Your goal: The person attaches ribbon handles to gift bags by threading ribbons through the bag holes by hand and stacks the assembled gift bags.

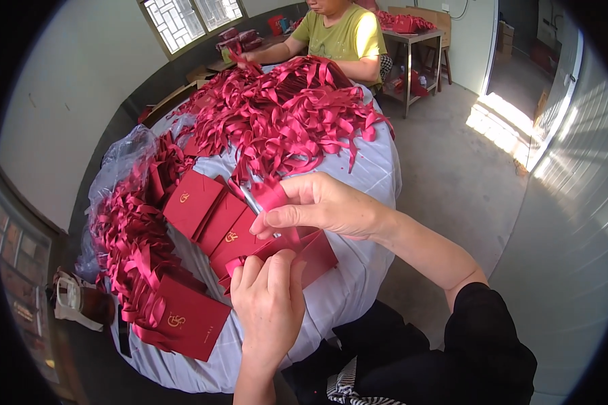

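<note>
Right hand point(327, 208): nearly closed, pinching your ribbon point(271, 197) (probably soft, slippery)
Left hand point(269, 297): curled closed, gripping your bag point(317, 260)
Bag: likely light, stiff; hold edges

Left forearm point(255, 381), one: rising from the lower edge. Left hand point(267, 300), one: showing its back, fingers point(251, 271) curling forward. Right forearm point(429, 253), one: slanting up and leftward. Right hand point(334, 209), one: reaching left, slightly above its mate, thumb point(284, 216) pointing left.
</note>
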### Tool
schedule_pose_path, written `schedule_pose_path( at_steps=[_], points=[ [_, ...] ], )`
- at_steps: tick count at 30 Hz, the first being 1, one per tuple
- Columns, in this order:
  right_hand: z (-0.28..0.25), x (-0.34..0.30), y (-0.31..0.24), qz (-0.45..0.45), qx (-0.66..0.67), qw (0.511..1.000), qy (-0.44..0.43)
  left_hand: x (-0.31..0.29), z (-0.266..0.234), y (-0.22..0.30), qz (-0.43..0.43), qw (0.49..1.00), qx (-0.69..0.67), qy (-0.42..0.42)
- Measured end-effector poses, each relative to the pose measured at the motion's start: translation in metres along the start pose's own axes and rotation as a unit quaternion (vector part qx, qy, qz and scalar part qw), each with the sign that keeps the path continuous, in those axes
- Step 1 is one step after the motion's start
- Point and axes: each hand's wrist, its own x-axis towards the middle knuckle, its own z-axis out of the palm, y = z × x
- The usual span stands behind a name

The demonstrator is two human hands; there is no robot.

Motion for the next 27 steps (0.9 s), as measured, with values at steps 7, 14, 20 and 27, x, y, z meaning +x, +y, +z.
schedule_pose_path(
  at_steps=[7, 14, 20, 27],
  points=[
    [0.000, 0.004, -0.004, -0.041, 0.008, 0.999, 0.012, -0.001, 0.000, 0.000, -0.015, 1.000, -0.013, -0.004],
    [0.002, 0.006, -0.004, -0.083, 0.005, 0.996, 0.017, 0.000, -0.002, 0.001, -0.019, 1.000, -0.008, -0.012],
    [0.005, 0.005, -0.006, -0.103, -0.011, 0.994, 0.041, -0.001, -0.002, 0.001, -0.019, 1.000, -0.019, -0.011],
    [0.010, 0.006, 0.001, -0.111, 0.028, 0.990, 0.082, -0.001, -0.002, 0.002, -0.017, 1.000, -0.021, -0.001]
  ],
)
